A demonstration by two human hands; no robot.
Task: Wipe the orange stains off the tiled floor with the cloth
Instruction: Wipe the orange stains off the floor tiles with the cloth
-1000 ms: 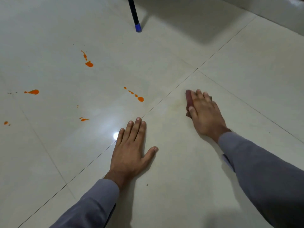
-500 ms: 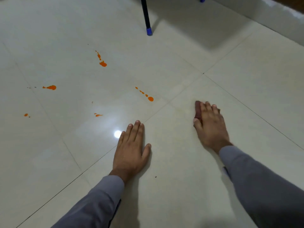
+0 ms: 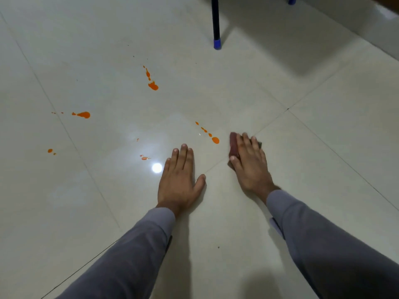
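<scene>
1. The floor (image 3: 280, 212) is glossy off-white tile, ruled by thin dark grout lines, with one bright white glare spot.
2. The stains (image 3: 153, 85) are vivid orange drops and splashes.
3. The cloth (image 3: 233, 143) shows dull reddish-brown at its left edge, with a greyish bit on the far side.
4. Both sleeves (image 3: 133, 251) are plain grey-lilac.
5. The leg (image 3: 215, 18) is black with a blue foot cap.
</scene>
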